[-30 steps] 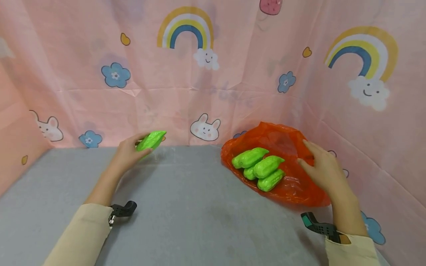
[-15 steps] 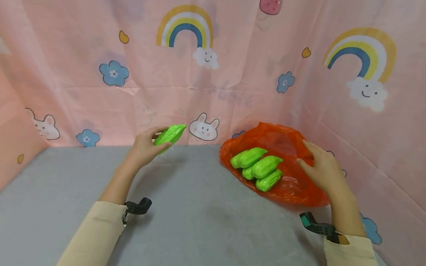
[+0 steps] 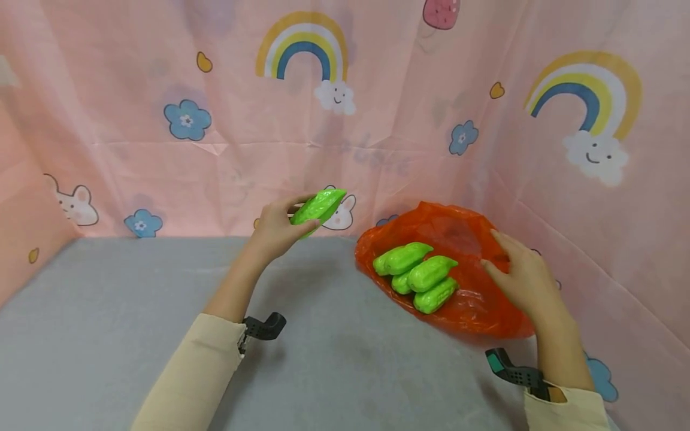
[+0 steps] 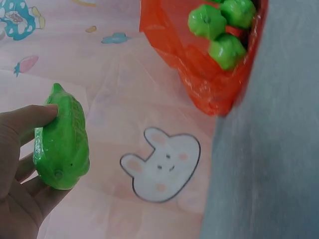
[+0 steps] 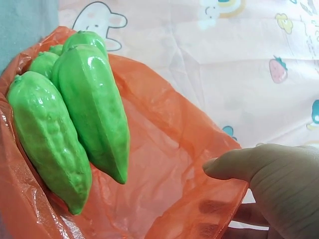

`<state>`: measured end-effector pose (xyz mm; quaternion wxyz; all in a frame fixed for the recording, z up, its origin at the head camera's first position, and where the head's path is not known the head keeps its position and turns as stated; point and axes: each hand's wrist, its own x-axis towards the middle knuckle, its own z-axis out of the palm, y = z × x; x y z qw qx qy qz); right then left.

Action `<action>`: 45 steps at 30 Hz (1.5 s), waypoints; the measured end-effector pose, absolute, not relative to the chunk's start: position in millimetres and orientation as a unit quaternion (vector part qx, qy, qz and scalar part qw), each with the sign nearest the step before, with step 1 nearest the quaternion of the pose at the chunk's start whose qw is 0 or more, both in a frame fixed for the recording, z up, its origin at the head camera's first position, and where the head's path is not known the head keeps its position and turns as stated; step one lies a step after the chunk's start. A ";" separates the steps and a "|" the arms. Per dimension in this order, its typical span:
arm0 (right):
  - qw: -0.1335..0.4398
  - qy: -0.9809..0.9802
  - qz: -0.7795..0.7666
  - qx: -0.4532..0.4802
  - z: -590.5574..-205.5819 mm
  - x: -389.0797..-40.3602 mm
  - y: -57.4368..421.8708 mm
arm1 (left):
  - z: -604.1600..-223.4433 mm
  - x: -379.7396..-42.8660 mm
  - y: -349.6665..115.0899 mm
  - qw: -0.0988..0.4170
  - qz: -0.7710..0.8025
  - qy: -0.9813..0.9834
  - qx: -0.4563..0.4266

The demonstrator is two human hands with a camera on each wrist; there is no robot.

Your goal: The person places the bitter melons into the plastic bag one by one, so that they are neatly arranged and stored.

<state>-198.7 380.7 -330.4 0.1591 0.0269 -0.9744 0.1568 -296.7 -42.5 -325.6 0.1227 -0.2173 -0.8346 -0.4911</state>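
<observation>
My left hand (image 3: 280, 227) grips a bright green bitter melon (image 3: 319, 206), bumpy and pointed at one end, in the air above the grey table. In the left wrist view, the thumb lies over the bitter melon (image 4: 62, 139) and fingers support it from below. Several more bitter melons (image 3: 431, 272) are piled inside a red plastic bag (image 3: 471, 317) at the right, its mouth spread wide. At the bag's right edge is my right hand (image 3: 525, 278). In the right wrist view, its fingers show through the film behind the bag wall, while the thumb (image 5: 232, 164) stands apart in front.
A pink printed cloth (image 3: 372, 78) hangs behind and at both sides of the grey table (image 3: 334, 359). The bag lies close to the back and right cloth. Dark wrist cameras (image 3: 264, 326) are strapped at both cuffs.
My left hand has carried the bitter melon rightward and slightly up, closer to the bag. The right hand, the bag and the pile inside it stay put.
</observation>
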 end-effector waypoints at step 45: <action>0.153 -0.974 0.167 0.007 -325.8 -192.6 384.0 | -329.2 -289.5 91.3 0.121 -0.638 -0.725 -0.231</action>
